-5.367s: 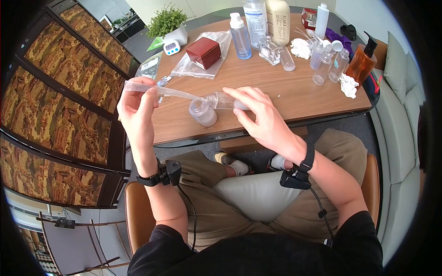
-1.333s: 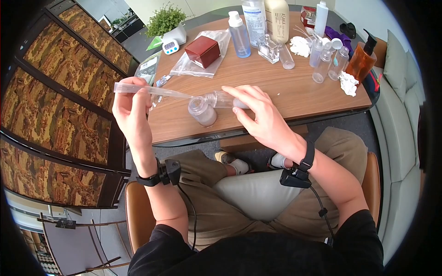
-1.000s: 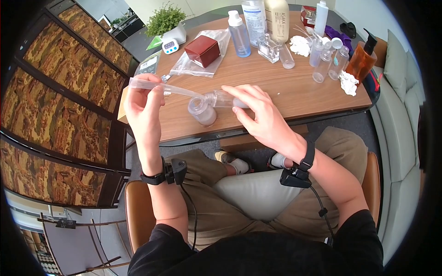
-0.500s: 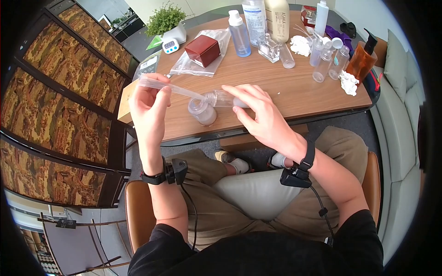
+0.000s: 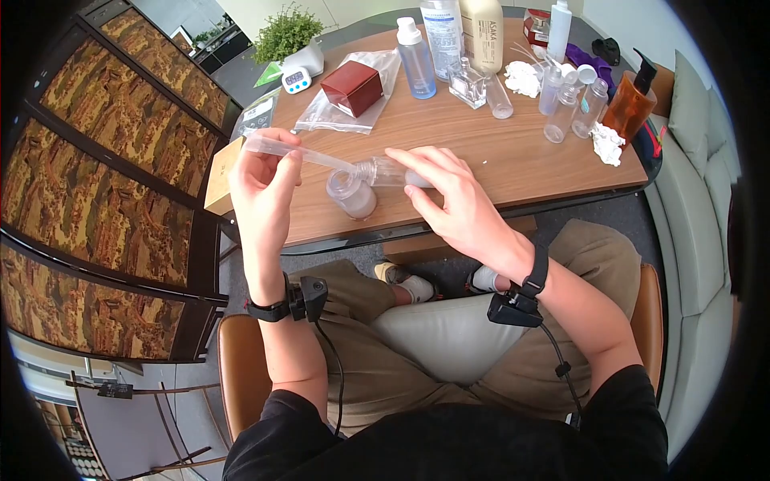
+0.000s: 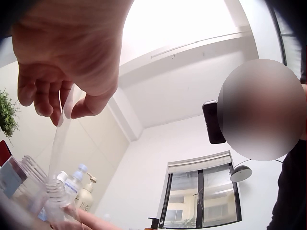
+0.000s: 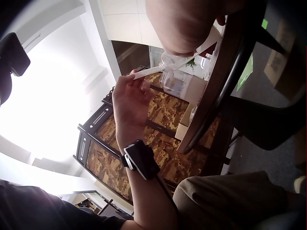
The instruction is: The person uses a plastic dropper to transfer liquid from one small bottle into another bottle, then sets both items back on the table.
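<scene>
Pipette (image 5: 319,158) is pinched in the left hand (image 5: 263,183); the right hand (image 5: 451,191) holds a sideways bottle (image 5: 387,171).

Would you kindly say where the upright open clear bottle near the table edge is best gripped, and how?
I'd grip the open clear bottle around its broad body, below the narrower neck, coming from the near side: it stands upright, while another clear bottle crowds its far right.
</scene>
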A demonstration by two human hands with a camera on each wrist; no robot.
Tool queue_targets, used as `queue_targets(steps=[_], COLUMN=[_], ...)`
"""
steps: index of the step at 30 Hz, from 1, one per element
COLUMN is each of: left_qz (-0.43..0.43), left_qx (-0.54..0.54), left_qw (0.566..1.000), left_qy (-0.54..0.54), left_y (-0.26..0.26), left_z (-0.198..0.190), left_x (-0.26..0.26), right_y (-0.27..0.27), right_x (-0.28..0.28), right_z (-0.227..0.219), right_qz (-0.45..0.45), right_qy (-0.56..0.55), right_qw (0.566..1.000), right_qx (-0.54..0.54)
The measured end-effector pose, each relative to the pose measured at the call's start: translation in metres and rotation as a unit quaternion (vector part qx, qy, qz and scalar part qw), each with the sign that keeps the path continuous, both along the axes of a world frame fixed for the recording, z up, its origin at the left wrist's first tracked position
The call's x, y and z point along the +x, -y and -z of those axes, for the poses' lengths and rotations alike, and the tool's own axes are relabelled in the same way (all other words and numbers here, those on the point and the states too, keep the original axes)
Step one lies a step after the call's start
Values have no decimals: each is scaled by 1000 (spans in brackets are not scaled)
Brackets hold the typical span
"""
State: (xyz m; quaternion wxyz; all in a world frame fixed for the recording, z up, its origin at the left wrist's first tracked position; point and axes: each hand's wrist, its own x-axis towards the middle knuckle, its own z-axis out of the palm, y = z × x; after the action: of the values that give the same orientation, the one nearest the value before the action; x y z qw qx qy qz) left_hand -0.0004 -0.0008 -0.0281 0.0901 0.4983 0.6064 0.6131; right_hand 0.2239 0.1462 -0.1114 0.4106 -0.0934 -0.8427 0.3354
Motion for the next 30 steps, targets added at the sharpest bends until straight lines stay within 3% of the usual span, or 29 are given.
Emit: queue_targets(steps=[14, 23, 30], left_qz=[-23, -35, -51], left_qx=[4, 101, 101], left_qw=[1000, 994, 993], left_qy=[-5, -14, -17], left_y=[0, 1, 8], left_z=[-3, -5, -5], left_x=[1, -3, -13], right_y=[0, 0, 0], right_x=[-1, 0, 0], right_z=[0, 0, 0], right_qz=[2, -1, 0], right_qy=[-4, -3, -2], right_qw=[1000, 1000, 1000], right_qx=[3, -1, -4])
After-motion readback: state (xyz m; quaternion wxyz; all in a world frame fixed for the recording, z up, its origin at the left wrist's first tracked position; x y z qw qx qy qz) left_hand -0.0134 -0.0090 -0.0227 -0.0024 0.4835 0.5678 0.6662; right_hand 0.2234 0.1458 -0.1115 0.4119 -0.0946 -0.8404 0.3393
